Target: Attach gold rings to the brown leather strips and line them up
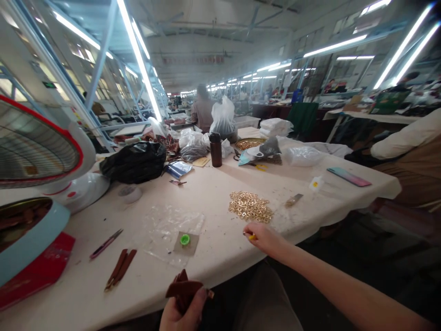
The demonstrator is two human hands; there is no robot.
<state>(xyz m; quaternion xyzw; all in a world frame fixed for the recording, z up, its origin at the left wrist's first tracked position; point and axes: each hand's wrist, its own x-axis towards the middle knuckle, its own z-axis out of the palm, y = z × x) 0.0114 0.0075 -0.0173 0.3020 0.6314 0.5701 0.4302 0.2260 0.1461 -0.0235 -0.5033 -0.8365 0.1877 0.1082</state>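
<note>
Left hand [181, 315]: closed on brown straps [184, 288], thumb pressed over them, which probably keeps the bunch from fanning apart.
Straps: held just off the near edge of the table [213, 202], a gold tip [209, 293] jutting out past the thumb, so that end is left uncovered and easy to get at.
Right hand [263, 239]: fingers pinched together low over the table, a yellow bit [252, 237] gripped in them; it may be a tool's handle, but too little of it shows to be sure.
Rings [250, 207]: gold, loosely heaped just beyond the right hand, seemingly spread low so that single ones can be picked out.
Spare pair [120, 269]: two more brown strips, left of the left hand, lying side by side with their metal ends towards the person, likely to keep them in order.
Pink tool [106, 244]: beyond the spare pair, laid flat, apart from both hands.
Green cap [185, 239]: between the hands and farther in, on a grey square [193, 248], which perhaps shields the cloth.
Phone [347, 177]: right of the rings, flat, well away from the handwork.
</note>
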